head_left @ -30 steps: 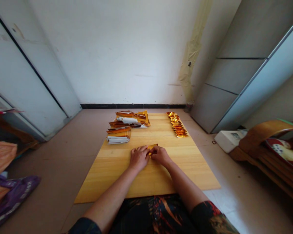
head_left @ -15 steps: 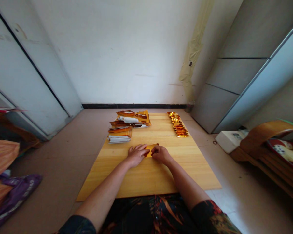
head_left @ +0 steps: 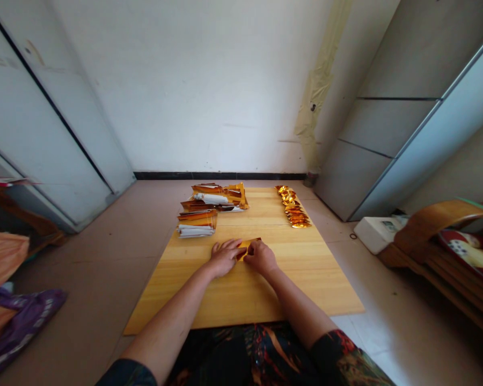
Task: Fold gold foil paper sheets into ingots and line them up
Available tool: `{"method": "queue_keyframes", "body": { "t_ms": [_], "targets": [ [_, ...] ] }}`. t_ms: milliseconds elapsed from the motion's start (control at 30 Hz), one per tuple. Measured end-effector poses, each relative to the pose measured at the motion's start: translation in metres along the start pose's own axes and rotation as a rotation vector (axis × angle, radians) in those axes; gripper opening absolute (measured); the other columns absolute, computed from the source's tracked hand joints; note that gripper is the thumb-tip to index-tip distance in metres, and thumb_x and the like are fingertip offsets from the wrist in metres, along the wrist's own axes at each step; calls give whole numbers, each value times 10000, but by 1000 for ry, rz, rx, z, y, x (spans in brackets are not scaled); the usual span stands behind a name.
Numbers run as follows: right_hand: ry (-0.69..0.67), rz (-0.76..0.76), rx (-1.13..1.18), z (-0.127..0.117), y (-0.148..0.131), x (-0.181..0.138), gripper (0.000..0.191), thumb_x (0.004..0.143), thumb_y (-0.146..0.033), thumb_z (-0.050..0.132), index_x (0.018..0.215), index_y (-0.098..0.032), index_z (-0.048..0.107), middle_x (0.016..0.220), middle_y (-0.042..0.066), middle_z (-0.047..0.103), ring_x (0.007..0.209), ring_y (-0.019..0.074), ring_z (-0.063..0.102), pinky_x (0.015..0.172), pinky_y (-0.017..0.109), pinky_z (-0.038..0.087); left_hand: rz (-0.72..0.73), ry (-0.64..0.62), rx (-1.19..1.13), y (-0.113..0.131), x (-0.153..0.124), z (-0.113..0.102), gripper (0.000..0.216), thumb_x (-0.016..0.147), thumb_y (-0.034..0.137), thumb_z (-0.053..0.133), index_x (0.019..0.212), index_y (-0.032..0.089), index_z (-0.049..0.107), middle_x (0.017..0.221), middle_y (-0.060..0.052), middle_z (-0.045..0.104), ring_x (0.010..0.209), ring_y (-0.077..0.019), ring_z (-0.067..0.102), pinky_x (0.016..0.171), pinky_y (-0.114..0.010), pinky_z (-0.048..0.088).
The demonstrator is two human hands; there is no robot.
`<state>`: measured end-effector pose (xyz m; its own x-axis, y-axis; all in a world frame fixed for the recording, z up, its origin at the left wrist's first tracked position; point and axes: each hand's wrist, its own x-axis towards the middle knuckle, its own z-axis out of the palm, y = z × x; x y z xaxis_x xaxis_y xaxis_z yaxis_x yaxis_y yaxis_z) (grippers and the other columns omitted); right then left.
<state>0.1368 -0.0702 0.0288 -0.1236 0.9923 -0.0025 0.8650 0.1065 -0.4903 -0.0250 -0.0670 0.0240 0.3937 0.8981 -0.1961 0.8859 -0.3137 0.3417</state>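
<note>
Sheet (head_left: 248,243): in the head view, a small gold-orange piece lying on the wooden board (head_left: 265,295) between the two hands, much of it hidden under fingers; its dark far corner shows past the right knuckles.
Left hand (head_left: 224,258): open, palm down, fingers spread, thumb reaching over the sheet's left part.
Right hand (head_left: 261,257): fingers curled, tips at the sheet (whether they pinch it cannot be told, as the knuckles cover them).
Stacks: amber-and-white wrappers (head_left: 197,223) beyond the left hand, with a jumbled pile (head_left: 219,197) behind; overlapping layers hide how many.
Foil row: shiny gold packets (head_left: 293,208) along the board's far right side, their ends blurring together in glare.
Edges: orange bag (head_left: 4,260) and purple bag (head_left: 28,324) cut off at left; wooden seat (head_left: 438,225) cut off at right.
</note>
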Motion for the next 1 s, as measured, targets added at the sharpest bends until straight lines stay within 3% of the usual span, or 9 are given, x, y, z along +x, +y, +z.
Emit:
{"method": "queue_keyframes", "body": {
  "t_ms": [100, 233, 367, 500, 733, 1000],
  "targets": [
    [-22, 7, 11, -7, 18, 2, 100, 691, -107, 602, 757, -176, 635, 809, 31, 639, 733, 131, 568, 631, 201, 374, -7, -3, -7, 2, -2, -3, 472, 866, 228, 368, 1272, 433, 490, 1505, 55, 300, 1389, -211, 230, 1093, -524, 144],
    [-34, -68, 22, -19, 35, -3, 192, 713, -73, 573, 850, -182, 652, 857, 28, 621, 747, 116, 574, 665, 187, 393, 15, 4, 3, 3, -4, -4, 516, 780, 275, 499, 1278, 411, 490, 1506, 37, 299, 1384, -242, 238, 1091, -518, 164],
    [-86, -239, -77, -24, 35, -11, 148, 774, -244, 613, 911, -225, 663, 954, 22, 575, 737, 108, 565, 645, 191, 387, 5, 94, -4, 5, -4, 0, 541, 729, 403, 597, 1262, 374, 510, 1473, 19, 367, 1348, -267, 300, 1083, -517, 196],
    [-131, -353, -208, -27, 35, -10, 166, 816, -332, 597, 946, -252, 663, 1004, 18, 565, 755, 109, 566, 633, 197, 375, -18, 184, -9, 6, -4, 4, 511, 773, 373, 579, 1276, 360, 490, 1417, 11, 452, 1300, -258, 368, 1063, -507, 236],
    [-204, -583, -360, -40, 40, 4, 198, 900, -324, 511, 895, -241, 691, 899, 25, 629, 807, 127, 582, 643, 199, 360, 49, 201, 19, 2, -3, 3, 491, 786, 373, 582, 1268, 350, 493, 1404, 2, 470, 1270, -262, 398, 1021, -496, 283],
    [-230, -601, -397, -42, 33, 12, 188, 886, -235, 513, 843, -203, 693, 883, 46, 663, 761, 126, 587, 649, 202, 365, 42, 182, 24, 1, 1, 1, 511, 735, 430, 641, 1228, 361, 527, 1392, -3, 482, 1262, -281, 406, 1012, -476, 296]
  ]
}}
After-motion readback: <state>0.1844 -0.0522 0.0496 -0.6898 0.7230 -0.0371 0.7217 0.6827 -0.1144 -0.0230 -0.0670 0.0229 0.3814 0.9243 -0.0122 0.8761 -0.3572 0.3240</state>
